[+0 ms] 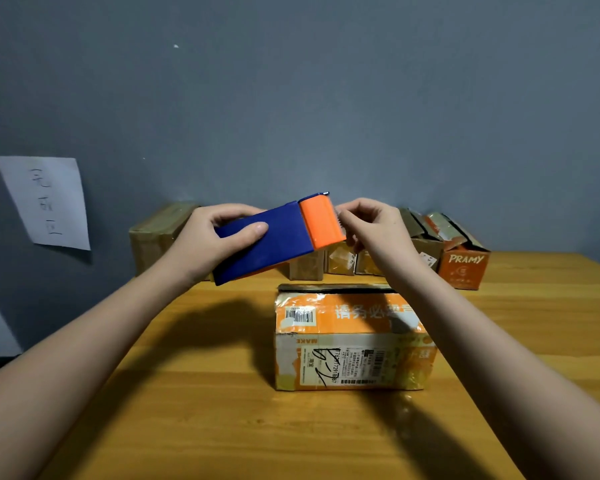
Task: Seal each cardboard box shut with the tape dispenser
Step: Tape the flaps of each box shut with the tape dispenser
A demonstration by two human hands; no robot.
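tape dispenser point(278, 237): smooth plastic | box point(350, 341): glossy taped cardboard | table point(222, 410): wood

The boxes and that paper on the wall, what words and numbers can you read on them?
"PRAMY": orange box at the back right.
"MAKE", upside down: front box.
Front box's Chinese print, barcodes and shipping label: too blurred to read.
Paper on the wall: handwritten characters, too faint to read.
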